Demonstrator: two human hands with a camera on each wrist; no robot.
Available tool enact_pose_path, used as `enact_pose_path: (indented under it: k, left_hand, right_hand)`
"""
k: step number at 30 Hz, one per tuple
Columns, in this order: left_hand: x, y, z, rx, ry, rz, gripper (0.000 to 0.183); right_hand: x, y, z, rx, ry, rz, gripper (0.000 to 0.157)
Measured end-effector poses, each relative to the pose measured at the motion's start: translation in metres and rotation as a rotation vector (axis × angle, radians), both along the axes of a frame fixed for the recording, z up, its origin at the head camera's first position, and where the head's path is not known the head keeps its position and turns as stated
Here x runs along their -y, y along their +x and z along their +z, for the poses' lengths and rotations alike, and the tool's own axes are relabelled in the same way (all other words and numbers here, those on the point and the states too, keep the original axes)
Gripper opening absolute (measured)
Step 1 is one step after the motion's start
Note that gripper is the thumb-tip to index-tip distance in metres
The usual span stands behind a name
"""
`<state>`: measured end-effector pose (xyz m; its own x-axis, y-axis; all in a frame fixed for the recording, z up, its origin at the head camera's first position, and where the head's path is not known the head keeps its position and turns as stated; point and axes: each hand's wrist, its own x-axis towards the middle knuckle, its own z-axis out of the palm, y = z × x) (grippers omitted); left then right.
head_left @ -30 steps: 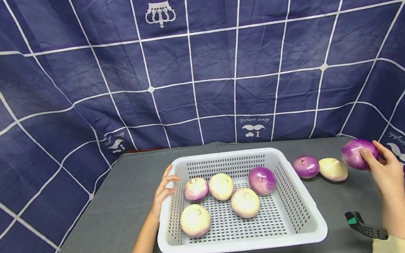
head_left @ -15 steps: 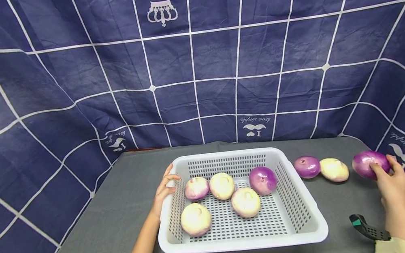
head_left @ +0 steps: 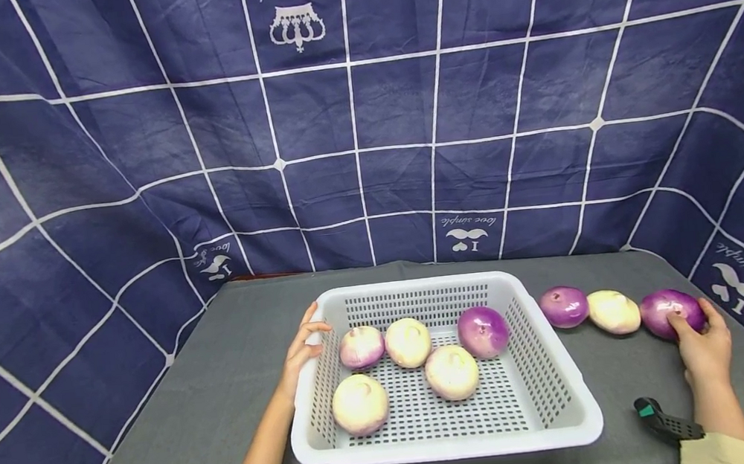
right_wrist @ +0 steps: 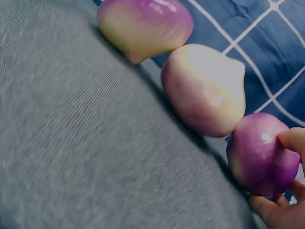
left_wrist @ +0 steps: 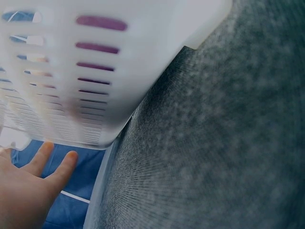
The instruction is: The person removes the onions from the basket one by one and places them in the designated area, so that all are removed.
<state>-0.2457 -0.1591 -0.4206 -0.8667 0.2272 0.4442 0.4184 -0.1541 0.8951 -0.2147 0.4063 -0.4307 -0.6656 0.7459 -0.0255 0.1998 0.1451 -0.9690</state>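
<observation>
My right hand (head_left: 705,351) holds a purple turnip (head_left: 667,312) at the right end of a row on the grey cloth, thumb and fingers around its near and right sides. Right beside it lies a cream turnip (right_wrist: 205,90), then another purple turnip (head_left: 564,307) close to the basket. My left hand (head_left: 299,355) rests at the left rim of a white plastic basket (head_left: 446,447), its fingers spread and fairly straight. In the left wrist view two fingers (left_wrist: 62,171) extend beside the slotted basket wall. Inside the basket sit several cream turnips (head_left: 360,405) and one purple turnip (head_left: 482,332).
A grey cloth (head_left: 182,429) covers the table. Behind and at both sides hangs a blue curtain (head_left: 394,110) with white grid lines. Black bands with small devices (head_left: 669,420) are worn on the wrists.
My right hand has brought the purple turnip down onto the cloth, first rightward, then left against the cream one. My left hand and the basket have stayed in place.
</observation>
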Motion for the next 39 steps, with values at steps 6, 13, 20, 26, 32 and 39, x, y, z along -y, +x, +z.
enact_pose_path:
  k: [6, 13, 20, 26, 32, 39]
  left_hand:
    - [0.0, 0.002, 0.001, 0.003, -0.002, 0.006, 0.04]
    - [-0.001, 0.003, 0.005, 0.001, 0.021, 0.006, 0.037]
    - [0.0, 0.001, 0.003, -0.005, 0.02, 0.006, 0.036]
    - [0.0, -0.001, 0.001, 0.0, 0.022, 0.008, 0.038]
    - [0.0, 0.001, 0.001, 0.017, 0.04, -0.009, 0.04]
    - [-0.001, 0.001, 0.0, 0.017, 0.038, -0.008, 0.04]
  right_hand:
    - [-0.003, -0.001, -0.006, 0.017, 0.017, 0.004, 0.062]
    - [-0.002, -0.003, -0.006, 0.039, 0.148, 0.017, 0.062]
    - [-0.001, 0.001, -0.006, 0.002, 0.176, 0.034, 0.064]
    - [-0.001, 0.002, -0.002, -0.096, 0.037, -0.004, 0.067]
    - [0.006, 0.006, 0.015, -0.114, 0.07, -0.046, 0.065]
    - [0.028, 0.008, 0.054, -0.164, 0.059, -0.057, 0.058]
